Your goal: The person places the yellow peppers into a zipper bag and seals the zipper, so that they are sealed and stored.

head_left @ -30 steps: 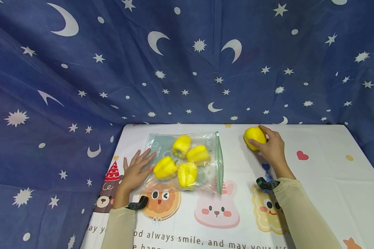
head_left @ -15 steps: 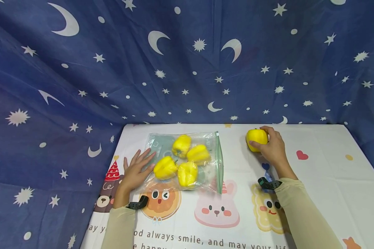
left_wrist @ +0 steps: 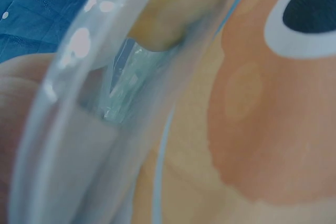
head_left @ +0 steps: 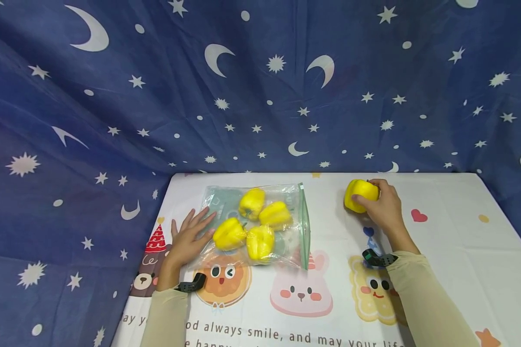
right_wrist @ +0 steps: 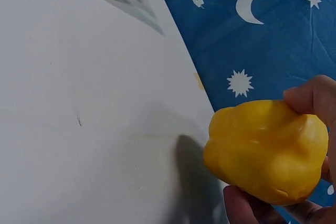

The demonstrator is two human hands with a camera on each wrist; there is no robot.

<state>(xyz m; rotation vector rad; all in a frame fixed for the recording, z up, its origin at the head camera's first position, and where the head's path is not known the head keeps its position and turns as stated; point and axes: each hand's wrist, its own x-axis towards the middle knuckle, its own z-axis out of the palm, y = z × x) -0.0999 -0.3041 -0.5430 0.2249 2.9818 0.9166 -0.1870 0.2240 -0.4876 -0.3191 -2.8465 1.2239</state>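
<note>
A yellow bell pepper [head_left: 361, 196] is gripped by my right hand [head_left: 384, 205] at the back right of the table. Thumb and fingers hold opposite sides of this pepper [right_wrist: 268, 150] in the right wrist view. To the left lies a clear zip bag [head_left: 286, 241] with several yellow bell peppers [head_left: 260, 242] inside. My left hand [head_left: 191, 241] rests with spread fingers on the bag's left edge. Close up in the left wrist view, the clear plastic [left_wrist: 68, 103] covers much of the hand, and a blurred yellow pepper [left_wrist: 157, 24] shows behind it.
The bag's green zip edge [head_left: 305, 226] faces right, toward the held pepper. A white cloth [head_left: 451, 265] with cartoon prints and lettering covers the table. A blue curtain [head_left: 260, 86] with moons and stars hangs behind and at the left.
My right hand has moved slightly to the right with the pepper, and the pepper has turned in its grip. The left hand and the bag stay where they were.
</note>
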